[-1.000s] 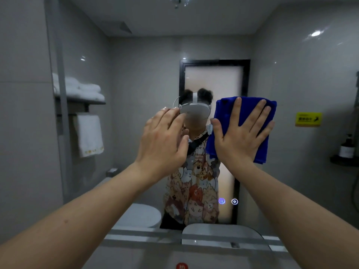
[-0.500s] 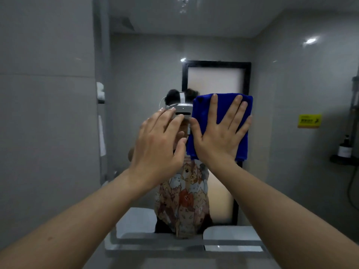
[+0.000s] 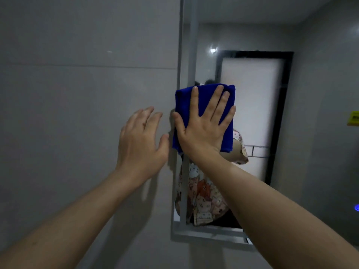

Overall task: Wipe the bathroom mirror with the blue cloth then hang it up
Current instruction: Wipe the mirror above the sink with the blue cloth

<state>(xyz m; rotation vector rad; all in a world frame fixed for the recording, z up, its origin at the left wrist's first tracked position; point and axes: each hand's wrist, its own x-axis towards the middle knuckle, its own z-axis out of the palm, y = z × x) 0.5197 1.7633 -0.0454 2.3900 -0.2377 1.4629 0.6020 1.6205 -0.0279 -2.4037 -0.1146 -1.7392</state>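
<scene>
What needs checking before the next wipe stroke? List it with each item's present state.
1. Blue cloth flat under the right hand: ok, fingers spread and pressing.
2. Cloth on the mirror: ok, at its left edge, slightly overlapping the frame.
3. Left hand out of the cloth's way: ok, open in front of the grey wall beside the mirror.
4. Glass left to wipe: ok, all to the right.
5. Streaks or wet patches: cannot tell.
6. Place to hang the cloth: cannot tell, none in view.

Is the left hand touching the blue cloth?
Apart. In the head view, a strip of grey wall shows between the left hand and the blue cloth, which the right hand presses flat.
</scene>
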